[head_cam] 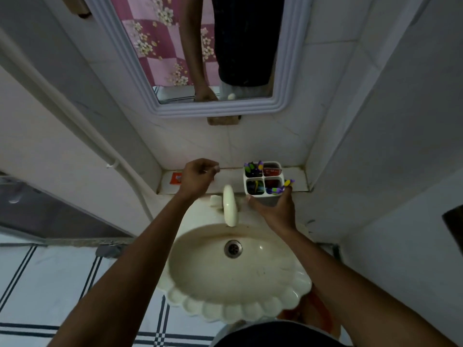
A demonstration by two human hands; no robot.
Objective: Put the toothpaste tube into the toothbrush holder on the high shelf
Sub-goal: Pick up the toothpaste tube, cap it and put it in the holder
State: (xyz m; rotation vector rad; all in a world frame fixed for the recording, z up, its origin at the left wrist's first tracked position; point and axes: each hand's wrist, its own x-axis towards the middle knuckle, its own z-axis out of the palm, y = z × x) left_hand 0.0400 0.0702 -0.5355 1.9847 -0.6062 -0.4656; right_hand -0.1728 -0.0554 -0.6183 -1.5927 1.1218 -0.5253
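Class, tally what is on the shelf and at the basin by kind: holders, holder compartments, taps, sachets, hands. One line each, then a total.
Toothbrush holder: 1
Holder compartments: 4
Tap: 1
Orange sachet: 1
Hands: 2, left hand and right hand
Total: 9

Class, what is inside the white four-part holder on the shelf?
The holder holds purple-and-yellow brushes in its back-left and front-right parts, something red at back right. Deeper contents are in shadow. The right hand covers its front wall.
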